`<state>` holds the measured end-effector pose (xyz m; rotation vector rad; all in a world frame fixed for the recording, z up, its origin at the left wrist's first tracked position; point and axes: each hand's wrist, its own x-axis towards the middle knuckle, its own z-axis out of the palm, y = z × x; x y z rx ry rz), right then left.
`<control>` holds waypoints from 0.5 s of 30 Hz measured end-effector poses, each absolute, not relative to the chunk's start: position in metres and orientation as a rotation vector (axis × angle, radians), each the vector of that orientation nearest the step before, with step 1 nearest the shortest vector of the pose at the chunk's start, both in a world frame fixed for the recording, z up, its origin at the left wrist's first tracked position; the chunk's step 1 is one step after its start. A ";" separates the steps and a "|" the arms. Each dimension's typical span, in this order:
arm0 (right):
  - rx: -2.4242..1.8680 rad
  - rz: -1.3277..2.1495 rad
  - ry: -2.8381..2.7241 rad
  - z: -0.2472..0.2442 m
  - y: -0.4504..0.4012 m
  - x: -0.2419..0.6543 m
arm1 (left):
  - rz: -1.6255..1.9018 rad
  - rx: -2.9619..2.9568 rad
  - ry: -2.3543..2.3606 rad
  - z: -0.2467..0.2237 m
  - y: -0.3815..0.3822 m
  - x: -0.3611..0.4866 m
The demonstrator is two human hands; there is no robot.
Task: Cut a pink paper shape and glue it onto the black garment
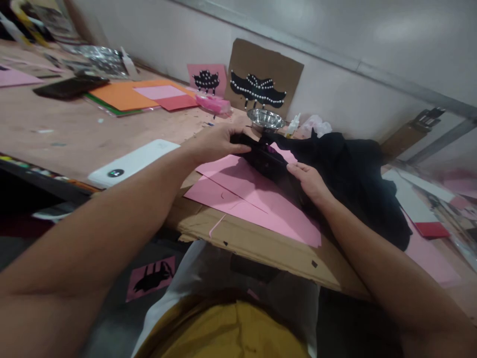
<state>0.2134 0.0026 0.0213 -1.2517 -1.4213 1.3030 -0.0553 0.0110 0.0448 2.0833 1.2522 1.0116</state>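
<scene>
One black fabric piece [350, 174], crumpled, matte: left hand [216, 144] pinches its edge; right hand [311, 181] presses flat, over two pink paper sheets [253, 194].

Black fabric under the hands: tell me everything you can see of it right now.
The black fabric is a soft, matte, crumpled heap on the worktable, spreading right over pink paper sheets and cardboard. Its near edge is folded into a narrow band. The left hand pinches that band's far end; the right hand presses it down nearer. A pink paper piece lies on it.
</scene>
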 end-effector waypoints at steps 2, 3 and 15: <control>-1.246 1.272 -1.450 0.023 0.001 0.213 | 1.060 2.046 1.155 0.046 0.014 -0.062; -1.241 1.243 -1.474 0.025 -0.001 0.213 | 1.075 2.048 1.114 0.046 0.016 -0.066; -1.154 0.903 -1.808 0.031 -0.016 0.207 | 1.185 1.886 1.066 0.051 0.003 -0.070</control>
